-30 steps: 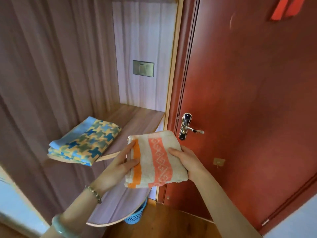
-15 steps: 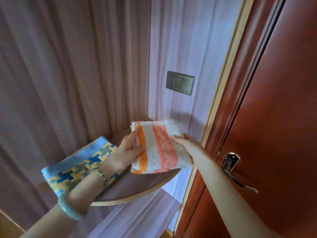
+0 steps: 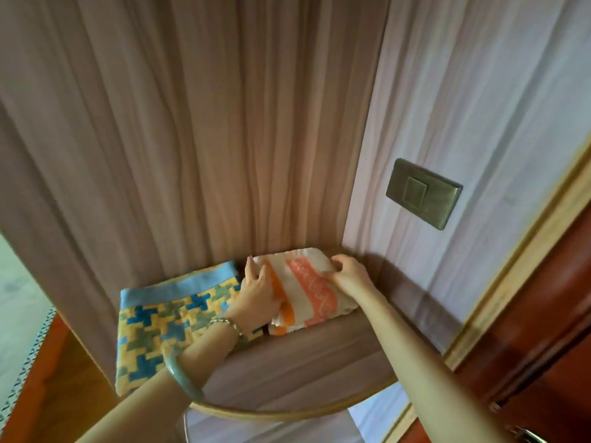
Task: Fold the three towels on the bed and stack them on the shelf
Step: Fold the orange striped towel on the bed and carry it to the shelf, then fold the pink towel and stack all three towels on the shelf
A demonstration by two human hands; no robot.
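Note:
A folded white towel with orange stripes rests on the curved wooden shelf, in the back corner. My left hand grips its left edge and my right hand grips its right edge. Directly to its left lies a folded blue, yellow and green patterned towel, flat on the same shelf, touching the striped one. My left forearm crosses over the patterned towel's right part. No third towel is in view.
Wood-grain panels close the shelf at the back and right. A metal wall switch sits on the right panel above the shelf. A red-brown door stands at the right. Floor shows at the lower left.
Both hands carried the striped towel forward and down from in front of the shelf into its back corner, beside the patterned towel. The view moved closer to the shelf.

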